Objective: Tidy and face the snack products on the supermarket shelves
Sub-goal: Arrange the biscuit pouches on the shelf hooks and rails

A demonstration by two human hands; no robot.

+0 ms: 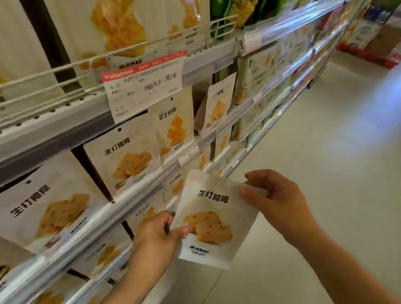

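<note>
Low in the centre of the frame, the left hand (157, 234) is pinching the lower left edge of a white cracker bag (213, 221), thumb on its front, while the right hand (273, 194) is gripping the bag's upper right corner with curled fingers. Between them the bag is hanging clear of the shelves (134, 192), print facing the camera, probably so the label can be matched before slotting. Matching bags (122, 158) are standing face-out at centre left, a likely home. A price tag (145, 86) is hanging from the rail above them.
</note>
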